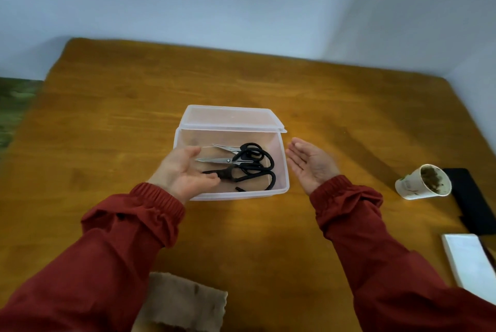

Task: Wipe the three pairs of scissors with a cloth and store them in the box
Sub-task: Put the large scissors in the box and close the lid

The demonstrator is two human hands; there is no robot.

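A clear plastic box (281,170) stands in the middle of the wooden table, its hinged lid (230,118) tipped open at the back. Black-handled scissors (247,163) lie inside it, overlapping one another, blades pointing left. My left hand (185,170) hovers palm-up over the box's left side, fingers relaxed, holding nothing. My right hand (311,163) is just right of the box, palm turned inward, fingers straight, also empty. A brown cloth (185,302) lies on the table near the front edge, partly under my left sleeve.
A white paper cup (422,182) with dark residue lies tipped at the right. Behind it is a flat black object (469,197), and a white pad (469,259) sits at the right edge. A wall borders the table's far side.
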